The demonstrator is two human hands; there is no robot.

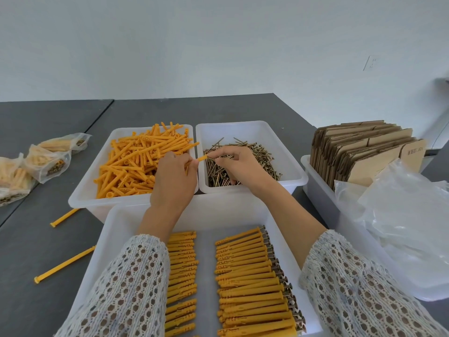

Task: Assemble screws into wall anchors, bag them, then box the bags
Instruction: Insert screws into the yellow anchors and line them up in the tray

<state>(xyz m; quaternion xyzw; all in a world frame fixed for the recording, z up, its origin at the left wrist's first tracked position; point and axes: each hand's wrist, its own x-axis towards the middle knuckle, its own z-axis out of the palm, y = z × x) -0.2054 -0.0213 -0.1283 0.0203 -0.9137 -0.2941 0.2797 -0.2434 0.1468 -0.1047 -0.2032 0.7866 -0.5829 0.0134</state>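
My left hand (173, 181) grips a yellow wall anchor (201, 158), its tip pointing right over the gap between two white bins. My right hand (237, 166) pinches a screw (220, 157) at the anchor's open end, above the bin of loose brass screws (255, 156). The bin of loose yellow anchors (131, 166) lies under and left of my left hand. Nearest me, a white tray (209, 215) holds two rows of assembled anchors (252, 280) with screw heads showing on the right.
Filled plastic bags (46, 161) lie at the left on the grey table. Two loose anchors (64, 265) lie left of the tray. At the right a white bin holds flat cardboard boxes (364, 152) and empty clear plastic bags (408, 215).
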